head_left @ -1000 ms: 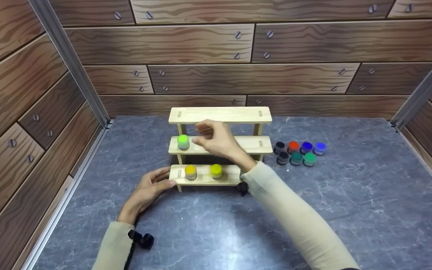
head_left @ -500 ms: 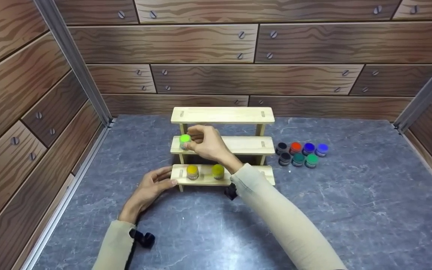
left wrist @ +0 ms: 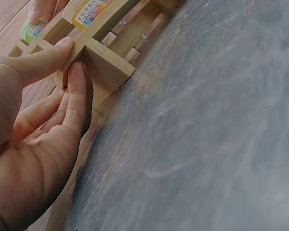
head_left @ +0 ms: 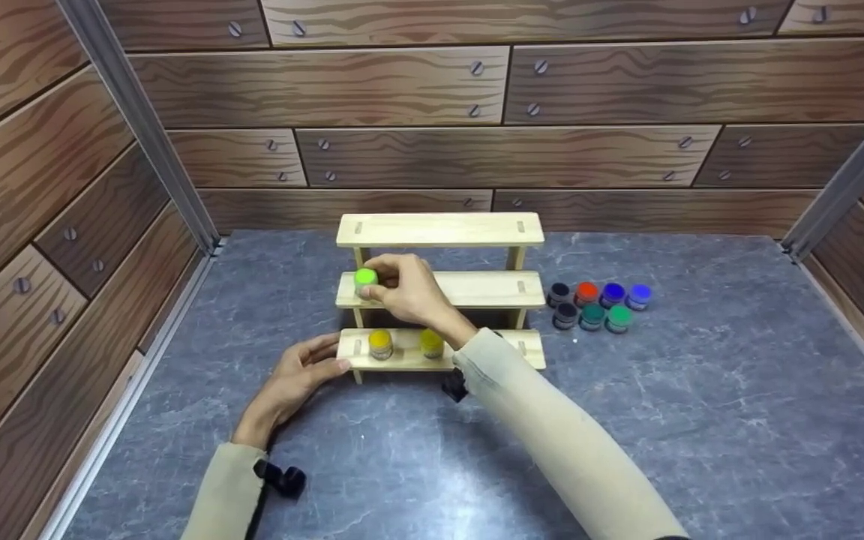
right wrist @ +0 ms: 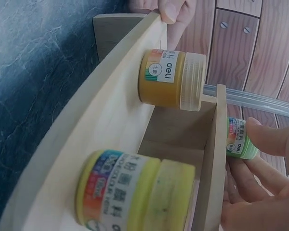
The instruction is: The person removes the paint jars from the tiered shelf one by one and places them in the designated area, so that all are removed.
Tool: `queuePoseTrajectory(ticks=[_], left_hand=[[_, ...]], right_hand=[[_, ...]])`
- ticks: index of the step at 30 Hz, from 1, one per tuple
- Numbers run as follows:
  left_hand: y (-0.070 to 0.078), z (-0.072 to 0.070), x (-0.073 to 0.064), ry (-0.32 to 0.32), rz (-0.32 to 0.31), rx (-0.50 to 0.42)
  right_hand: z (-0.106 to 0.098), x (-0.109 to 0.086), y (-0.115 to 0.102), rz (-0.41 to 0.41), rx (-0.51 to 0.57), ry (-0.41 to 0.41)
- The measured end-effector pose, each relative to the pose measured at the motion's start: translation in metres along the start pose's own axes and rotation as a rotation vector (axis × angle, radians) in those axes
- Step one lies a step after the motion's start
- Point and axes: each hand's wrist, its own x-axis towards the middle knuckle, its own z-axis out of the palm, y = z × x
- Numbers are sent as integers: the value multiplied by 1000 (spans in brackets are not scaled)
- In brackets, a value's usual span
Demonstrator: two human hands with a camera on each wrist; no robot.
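A three-step wooden shelf (head_left: 477, 289) stands on the table. At the left end of its middle step sits a light green paint jar (head_left: 365, 279), pinched between the thumb and fingers of my right hand (head_left: 408, 291). On the bottom step are an ochre-yellow paint jar (head_left: 380, 344) and a bright yellow paint jar (head_left: 431, 343), which my right wrist partly overlaps. My left hand (head_left: 301, 375) grips the left end of the bottom step; in the left wrist view its thumb (left wrist: 62, 45) lies on the board's edge with fingers underneath.
Right of the shelf several more paint jars stand in two rows on the table, among them a red jar (head_left: 586, 292), a dark blue jar (head_left: 613, 294) and a green jar (head_left: 618, 319). Wood-patterned walls (head_left: 432, 157) enclose the back and sides. The shelf's top step (head_left: 439, 229) is bare.
My right hand has moved left along the middle step to the light green jar and taken hold of it. The left hand keeps its grip on the shelf.
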Motion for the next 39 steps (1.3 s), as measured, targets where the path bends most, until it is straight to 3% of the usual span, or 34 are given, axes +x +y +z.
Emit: queuePoseTrajectory(ticks=[6, 14, 24, 39], left_hand=[[1, 0, -2, 24, -7, -18], [1, 7, 3, 12, -10, -35], [-1, 3, 2, -7, 0, -23], [0, 4, 2, 2, 1, -32]], right_hand=[[-15, -7, -4, 1, 15, 6], [-61, -26, 3, 32, 16, 33], [-109, -50, 12, 29, -12, 108], [-163, -84, 40, 28, -44, 178]])
